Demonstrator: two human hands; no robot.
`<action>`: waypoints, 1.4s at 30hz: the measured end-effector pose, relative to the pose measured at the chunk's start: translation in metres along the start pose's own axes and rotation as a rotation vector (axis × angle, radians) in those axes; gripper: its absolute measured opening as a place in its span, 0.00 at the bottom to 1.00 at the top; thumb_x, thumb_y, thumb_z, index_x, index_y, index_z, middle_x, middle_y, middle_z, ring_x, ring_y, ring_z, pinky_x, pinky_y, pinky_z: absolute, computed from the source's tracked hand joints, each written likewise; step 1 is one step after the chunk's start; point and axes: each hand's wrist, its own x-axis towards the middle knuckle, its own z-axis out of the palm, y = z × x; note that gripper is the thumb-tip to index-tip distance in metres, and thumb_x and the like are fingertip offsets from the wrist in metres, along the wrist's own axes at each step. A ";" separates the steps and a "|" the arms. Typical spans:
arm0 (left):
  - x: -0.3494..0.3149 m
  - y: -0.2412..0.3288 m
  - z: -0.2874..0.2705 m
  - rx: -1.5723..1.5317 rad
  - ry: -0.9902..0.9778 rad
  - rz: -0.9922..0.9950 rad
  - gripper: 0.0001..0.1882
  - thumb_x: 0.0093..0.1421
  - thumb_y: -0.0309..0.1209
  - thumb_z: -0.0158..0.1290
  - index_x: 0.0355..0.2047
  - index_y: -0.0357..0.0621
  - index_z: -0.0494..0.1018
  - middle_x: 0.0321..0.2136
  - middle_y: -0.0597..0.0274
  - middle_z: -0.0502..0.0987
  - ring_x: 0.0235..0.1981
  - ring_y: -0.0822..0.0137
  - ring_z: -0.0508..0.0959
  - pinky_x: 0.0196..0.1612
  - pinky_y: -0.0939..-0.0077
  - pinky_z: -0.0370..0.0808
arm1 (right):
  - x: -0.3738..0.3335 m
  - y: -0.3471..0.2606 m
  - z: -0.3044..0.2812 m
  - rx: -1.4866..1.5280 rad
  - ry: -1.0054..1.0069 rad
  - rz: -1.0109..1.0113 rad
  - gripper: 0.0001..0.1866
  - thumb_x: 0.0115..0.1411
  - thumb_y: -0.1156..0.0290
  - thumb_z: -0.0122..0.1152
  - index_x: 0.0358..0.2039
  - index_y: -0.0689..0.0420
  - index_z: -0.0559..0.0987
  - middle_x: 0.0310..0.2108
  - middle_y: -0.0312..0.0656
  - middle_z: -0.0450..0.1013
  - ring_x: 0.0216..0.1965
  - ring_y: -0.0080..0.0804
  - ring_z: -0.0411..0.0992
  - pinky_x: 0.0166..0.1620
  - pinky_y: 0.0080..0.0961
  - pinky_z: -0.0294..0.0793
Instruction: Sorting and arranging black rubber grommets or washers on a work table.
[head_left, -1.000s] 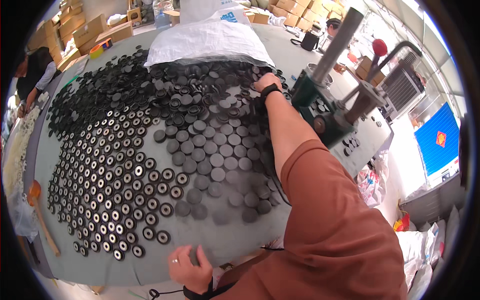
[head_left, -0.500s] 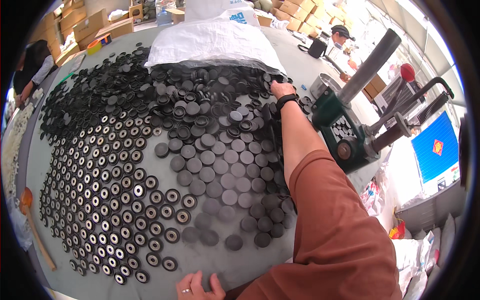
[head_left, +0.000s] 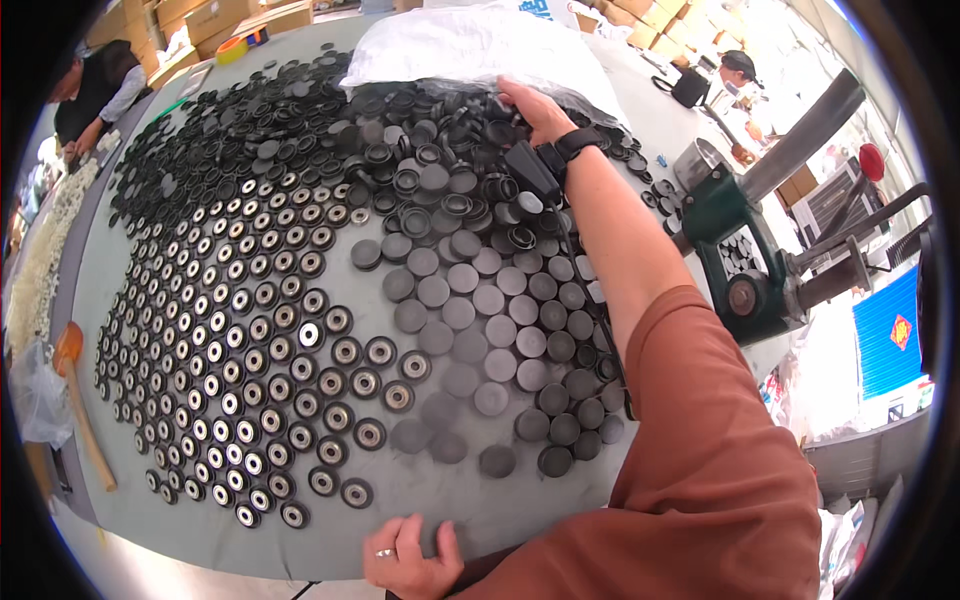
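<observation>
My right hand (head_left: 543, 115) reaches into the heap of black round caps (head_left: 430, 178) at the mouth of a white woven sack (head_left: 480, 48). Its fingers stretch along the back of the caps; a few fingertips are hidden among them. A black band and a small black device (head_left: 530, 172) with a cable sit at that wrist. My left hand (head_left: 412, 557), wearing a ring, rests at the table's near edge, thumb apart from loosely bent fingers, holding nothing. Between the hands lie flat grey-black caps (head_left: 500, 332). Left of them, metal bearings in black rings (head_left: 255, 358) spread in rows.
A green hand press (head_left: 745, 265) with a thick steel column stands on the right. An orange-headed tool with a wooden handle (head_left: 88, 425) lies at the left edge. Yellow tape (head_left: 232, 50) sits far left. One person (head_left: 100, 95) works at left, another (head_left: 738, 70) at back right.
My right hand has moved left along the sack's mouth, with caps tumbled up beside it. The whole view has shifted, so the table appears farther right and higher. My left hand stays at the near edge.
</observation>
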 end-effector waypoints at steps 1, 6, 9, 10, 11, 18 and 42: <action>0.002 0.000 0.001 -0.011 0.022 0.035 0.14 0.43 0.32 0.58 0.30 0.39 0.72 0.28 0.54 0.72 0.28 0.54 0.72 0.31 0.65 0.70 | -0.006 -0.003 0.012 0.003 -0.008 0.004 0.30 0.56 0.46 0.51 0.48 0.60 0.67 0.47 0.41 0.65 0.46 0.29 0.67 0.45 0.36 0.70; -0.002 -0.003 0.002 -0.018 0.045 0.049 0.16 0.38 0.29 0.59 0.30 0.38 0.70 0.26 0.53 0.69 0.25 0.54 0.70 0.26 0.66 0.68 | -0.081 -0.042 0.066 -0.143 -0.282 -0.020 0.32 0.56 0.45 0.50 0.49 0.61 0.69 0.49 0.52 0.63 0.49 0.45 0.64 0.44 0.42 0.73; -0.001 -0.003 0.001 -0.016 0.047 0.069 0.16 0.39 0.29 0.59 0.29 0.38 0.70 0.27 0.53 0.69 0.25 0.54 0.70 0.26 0.66 0.68 | -0.106 -0.058 0.063 -0.069 -0.320 -0.034 0.35 0.55 0.43 0.49 0.51 0.60 0.68 0.47 0.55 0.64 0.48 0.47 0.64 0.44 0.39 0.74; -0.001 -0.002 0.001 -0.021 0.046 0.062 0.16 0.39 0.29 0.59 0.29 0.38 0.70 0.27 0.53 0.69 0.25 0.54 0.70 0.26 0.66 0.68 | -0.108 -0.060 0.058 -0.069 -0.321 -0.034 0.35 0.55 0.43 0.49 0.51 0.60 0.68 0.47 0.55 0.64 0.48 0.47 0.64 0.44 0.39 0.74; 0.000 -0.001 0.000 -0.031 0.045 0.057 0.16 0.39 0.29 0.59 0.29 0.37 0.70 0.27 0.53 0.69 0.25 0.54 0.70 0.26 0.66 0.68 | -0.111 -0.063 0.049 -0.171 -0.267 -0.079 0.35 0.55 0.43 0.48 0.51 0.60 0.68 0.47 0.55 0.64 0.48 0.45 0.64 0.43 0.37 0.74; -0.003 -0.004 0.000 -0.024 0.062 0.068 0.16 0.39 0.29 0.59 0.30 0.37 0.70 0.27 0.53 0.69 0.25 0.54 0.70 0.26 0.66 0.68 | -0.091 -0.028 0.037 -0.635 0.032 -0.478 0.16 0.46 0.57 0.58 0.30 0.57 0.81 0.22 0.42 0.75 0.30 0.35 0.74 0.33 0.26 0.74; 0.001 -0.010 -0.010 -0.163 0.038 0.077 0.12 0.45 0.33 0.59 0.29 0.43 0.72 0.27 0.58 0.74 0.26 0.58 0.74 0.27 0.69 0.72 | -0.193 -0.038 0.084 -0.235 -0.478 -0.387 0.13 0.52 0.71 0.57 0.37 0.64 0.74 0.15 0.32 0.67 0.14 0.17 0.64 0.18 0.14 0.62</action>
